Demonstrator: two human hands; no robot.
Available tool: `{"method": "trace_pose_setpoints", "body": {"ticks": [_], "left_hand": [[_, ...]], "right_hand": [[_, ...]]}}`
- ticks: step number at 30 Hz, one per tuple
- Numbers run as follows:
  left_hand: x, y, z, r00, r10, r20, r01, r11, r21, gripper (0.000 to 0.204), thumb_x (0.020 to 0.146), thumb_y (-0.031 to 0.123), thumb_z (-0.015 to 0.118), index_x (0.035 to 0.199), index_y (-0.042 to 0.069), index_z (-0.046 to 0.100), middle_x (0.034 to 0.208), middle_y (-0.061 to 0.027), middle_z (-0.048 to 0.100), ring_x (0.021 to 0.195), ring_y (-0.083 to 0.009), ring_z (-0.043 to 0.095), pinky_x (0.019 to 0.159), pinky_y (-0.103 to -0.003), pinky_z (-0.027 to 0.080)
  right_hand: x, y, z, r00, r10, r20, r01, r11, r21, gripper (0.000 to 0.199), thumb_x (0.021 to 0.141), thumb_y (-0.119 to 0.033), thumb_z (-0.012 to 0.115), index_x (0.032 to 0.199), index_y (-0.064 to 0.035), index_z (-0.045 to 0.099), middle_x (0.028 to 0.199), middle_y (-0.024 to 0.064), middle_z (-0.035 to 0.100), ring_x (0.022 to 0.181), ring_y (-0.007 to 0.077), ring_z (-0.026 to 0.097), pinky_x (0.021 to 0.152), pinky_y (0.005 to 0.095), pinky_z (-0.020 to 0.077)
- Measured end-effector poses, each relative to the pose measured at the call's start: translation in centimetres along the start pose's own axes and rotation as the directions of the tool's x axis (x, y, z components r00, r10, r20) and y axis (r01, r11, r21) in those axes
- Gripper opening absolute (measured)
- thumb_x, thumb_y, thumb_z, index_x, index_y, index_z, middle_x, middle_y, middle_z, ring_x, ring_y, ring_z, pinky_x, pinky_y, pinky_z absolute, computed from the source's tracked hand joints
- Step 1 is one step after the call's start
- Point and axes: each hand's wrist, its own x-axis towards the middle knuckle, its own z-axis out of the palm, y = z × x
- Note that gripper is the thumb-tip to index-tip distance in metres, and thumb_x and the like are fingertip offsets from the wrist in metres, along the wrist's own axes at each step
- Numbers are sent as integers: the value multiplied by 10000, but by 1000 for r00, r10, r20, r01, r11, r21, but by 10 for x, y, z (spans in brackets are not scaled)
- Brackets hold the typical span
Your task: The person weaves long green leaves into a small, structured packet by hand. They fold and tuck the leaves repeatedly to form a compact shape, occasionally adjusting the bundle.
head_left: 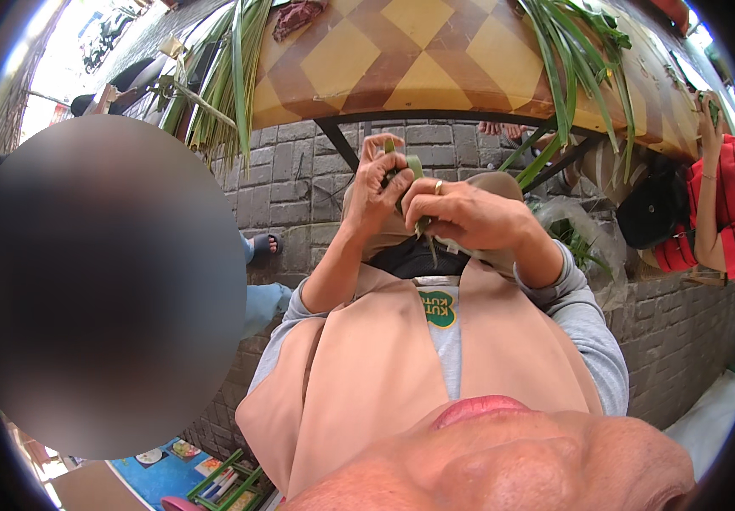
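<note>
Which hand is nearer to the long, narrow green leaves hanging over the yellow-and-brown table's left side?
Left. The left hand is right of the long green leaves, apart from them; the right hand is farther right.

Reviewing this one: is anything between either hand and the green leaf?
Nothing visible is. The left hand and right hand both grip the leaf directly. The table lies beyond them, not between.
</note>
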Motion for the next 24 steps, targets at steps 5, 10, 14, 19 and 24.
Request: {"method": "trace_pose_setpoints", "body": {"ticks": [5, 10, 14, 19, 24], "left_hand": [[-11, -2, 14, 999, -39, 0, 39, 999, 25, 90, 751, 37, 650, 777, 16, 566, 1091, -121, 461, 999, -237, 475, 884, -339, 385], [-9, 2, 19, 999, 0, 43, -6, 988, 153, 120, 759, 56, 682, 790, 47, 566, 1122, -113, 437, 958, -207, 485, 880, -324, 401], [-6, -10, 15, 999, -24, -37, 16, 979, -202, 120, 788, 38, 657, 759, 32, 541, 1196, -118, 447, 1078, -216, 507, 942, -350, 382], [-5, -15, 3, 993, -71, -89, 12, 845, -535, 153, 817, 48, 648, 727, 29, 526, 1285, -137, 457, 1178, -227, 524, 977, -366, 390], [6, 14, 19, 996, 73, -44, -76, 996, -52, 81, 779, 0, 651, 841, 32, 608, 1277, -120, 481, 1177, -239, 513, 985, -379, 382]], "right_hand": [[2, 11, 16, 997, -68, -26, 68, 997, 18, 238, 759, -39, 691, 952, -36, 551, 906, 121, 569, 862, 361, 574, 743, 423, 460], [8, 11, 34, 947, -167, -274, 155, 986, -63, 138, 773, -74, 694, 856, -54, 585, 846, 89, 583, 820, 304, 581, 736, 381, 455], [8, 12, 38, 924, -113, -366, 67, 988, -136, 132, 768, -85, 697, 823, -58, 580, 836, 74, 558, 807, 283, 568, 744, 373, 440], [0, 6, 32, 876, -70, -477, -60, 966, -252, 135, 738, -45, 719, 803, -43, 600, 872, 85, 545, 805, 262, 560, 721, 348, 452], [3, 11, 36, 769, -148, -621, -56, 953, -296, 139, 733, -57, 719, 812, -37, 606, 899, 102, 539, 816, 265, 559, 728, 354, 455]]}}
